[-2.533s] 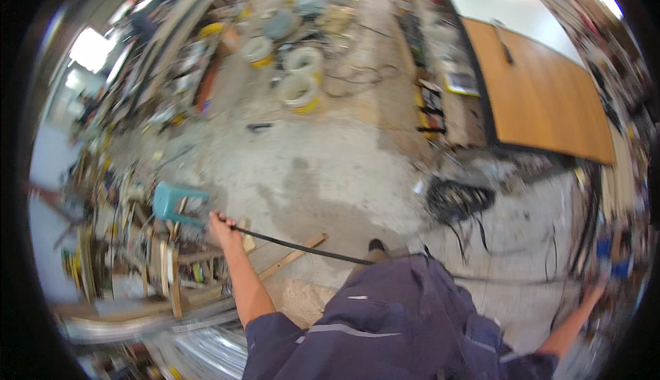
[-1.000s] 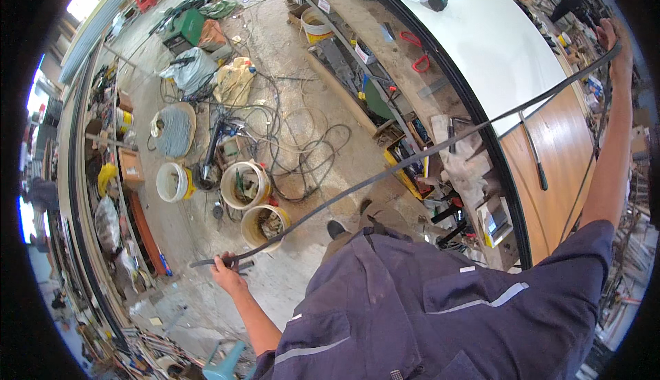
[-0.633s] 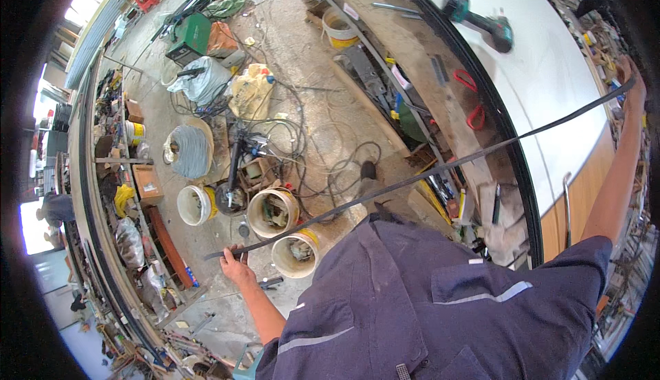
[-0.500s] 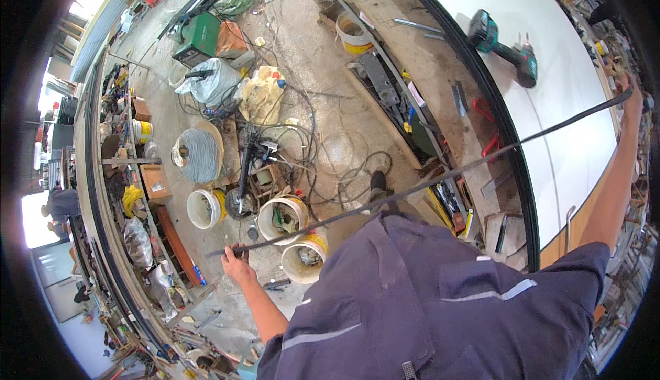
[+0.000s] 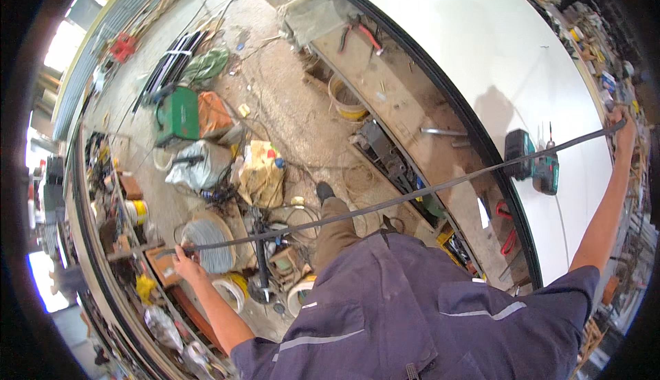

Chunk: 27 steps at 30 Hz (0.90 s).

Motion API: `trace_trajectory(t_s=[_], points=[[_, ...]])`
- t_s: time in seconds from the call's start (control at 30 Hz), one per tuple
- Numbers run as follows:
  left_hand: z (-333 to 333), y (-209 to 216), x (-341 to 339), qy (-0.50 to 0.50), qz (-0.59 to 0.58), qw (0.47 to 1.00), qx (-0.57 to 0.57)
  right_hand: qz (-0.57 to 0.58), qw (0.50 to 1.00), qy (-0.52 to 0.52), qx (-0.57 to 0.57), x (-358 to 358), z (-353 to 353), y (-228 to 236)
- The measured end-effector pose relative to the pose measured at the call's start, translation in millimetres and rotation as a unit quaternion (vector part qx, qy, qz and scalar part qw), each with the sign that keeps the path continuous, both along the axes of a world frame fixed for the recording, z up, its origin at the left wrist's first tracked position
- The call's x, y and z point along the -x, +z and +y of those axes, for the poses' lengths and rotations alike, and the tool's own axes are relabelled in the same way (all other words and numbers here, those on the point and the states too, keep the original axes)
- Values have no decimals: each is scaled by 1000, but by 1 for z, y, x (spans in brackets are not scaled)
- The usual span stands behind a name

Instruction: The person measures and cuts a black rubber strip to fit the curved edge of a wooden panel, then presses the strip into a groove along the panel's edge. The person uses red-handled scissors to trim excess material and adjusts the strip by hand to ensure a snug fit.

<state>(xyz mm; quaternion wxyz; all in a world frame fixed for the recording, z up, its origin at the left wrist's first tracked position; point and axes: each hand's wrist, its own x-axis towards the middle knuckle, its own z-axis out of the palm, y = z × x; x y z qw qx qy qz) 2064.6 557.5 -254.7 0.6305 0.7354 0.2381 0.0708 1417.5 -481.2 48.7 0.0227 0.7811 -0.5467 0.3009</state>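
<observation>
A long, dark, flexible strip (image 5: 440, 187), like rubber seal, stretches across in front of my body with a slight sag. My left hand (image 5: 188, 264) pinches it near its left end, over the floor by a coil of grey wire (image 5: 210, 241). Far to the right, my right hand (image 5: 621, 127) is closed round the other end, beside the outer edge of a large white panel (image 5: 433, 16). A green and black cordless drill (image 5: 546, 175) lies on the panel, partly behind the strip. The panel's near side has a black edge (image 5: 405, 19).
Pliers with red handles (image 5: 361, 36) rest on a board beside the panel. A green metal case (image 5: 180, 115), bags, buckets (image 5: 234, 289) and loose cables crowd the floor. Cluttered shelving (image 5: 137, 211) runs along the left.
My view and body have shifted forward, and one foot now shows ahead of me. Both hands keep hold of the strip; the left has moved farther left. The drill now appears lower.
</observation>
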Motion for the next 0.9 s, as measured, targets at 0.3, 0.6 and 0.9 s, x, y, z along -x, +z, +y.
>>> trace_trajectory(t_s=[0.3,0.6,0.9], points=[[-234,87,-373,-209,-66,974,58,-81,968,-184,-152,-1,25,-59],[-473,94,-585,-326,-140,931,88,81,966,-240,-56,42,-12,-158],[-694,165,-691,-420,-167,890,62,-29,905,-394,-160,9,48,-238]])
